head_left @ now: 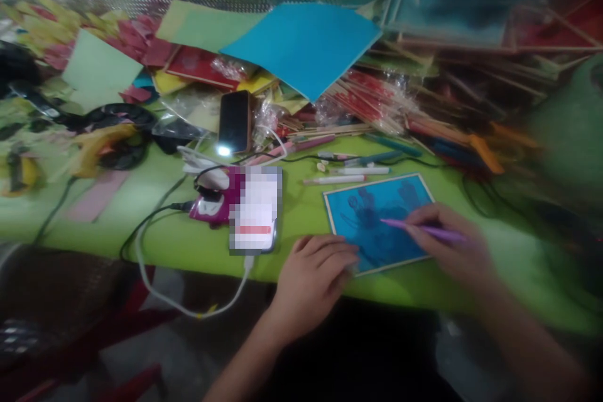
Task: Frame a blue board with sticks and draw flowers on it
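A blue sheet (pixel 391 251) with a pale thin frame and dark drawn shapes lies on the green table (pixel 301 201). My right hand (pixel 447 239) grips a purple pen (pixel 438 232), its tip over the middle of the sheet. My left hand (pixel 315 270) rests palm down at the sheet's lower left edge, fingers together and bent slightly over the frame; nothing shows inside it. Two white-bodied markers (pixel 362 170) lie just behind the sheet.
Left of my left hand lies a lit phone (pixel 257 207) with a white cable (pixel 160 298) looping off the front edge. A dark phone (pixel 234 120) with its light on stands behind. Sticks (pixel 362 100), a large blue sheet (pixel 306 44) and yellow glue guns (pixel 101 141) crowd the back and left.
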